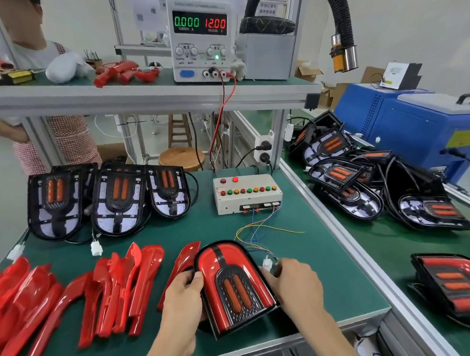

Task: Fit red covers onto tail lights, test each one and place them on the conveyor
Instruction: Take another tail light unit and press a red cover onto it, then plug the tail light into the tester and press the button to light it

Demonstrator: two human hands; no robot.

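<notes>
With our left hand gripping the covered tail light by its edge on the bench and our right fingers pinching the white connector just beside it, we risk tugging its thin wires loose or mis-plugging.

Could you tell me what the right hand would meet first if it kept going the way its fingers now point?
The right hand points left and slightly away, so it would probably press straight into the covered tail light it already touches; depth is unclear.
</notes>
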